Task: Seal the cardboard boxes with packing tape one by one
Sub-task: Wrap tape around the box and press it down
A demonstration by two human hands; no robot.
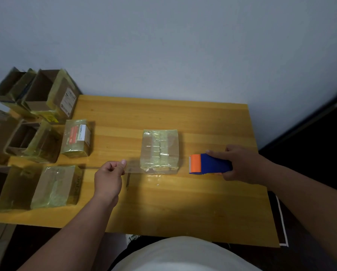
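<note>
Hands work on either side of a small taped box [159,151] that sits near the middle of the wooden table [183,202]. The left hand [110,176], just left of the box's near corner, has its fingers curled, with thumb and forefinger pinching the end of a clear strip of tape [133,169]. That strip runs from the pinch across the front face of the box, low down, toward the right. The right hand [240,165], on the right of the box, is wrapped around the blue body of a tape dispenser [210,164], whose orange front end points at the box and stands a little apart from it. Whether the strip reaches the dispenser cannot be told, since the tape is nearly invisible there. The box itself is closed and covered in shiny yellowish tape, upright on the table. Left of the box, well apart, lies a smaller wrapped box with a red and white label [76,138]. Farther left stand several open cardboard boxes [36,98], their outsides also taped, and nearer the person on that side lies a larger taped box [54,186] on its side. Beyond the box, the far edge of the table meets a plain grey wall [183,45].
</note>
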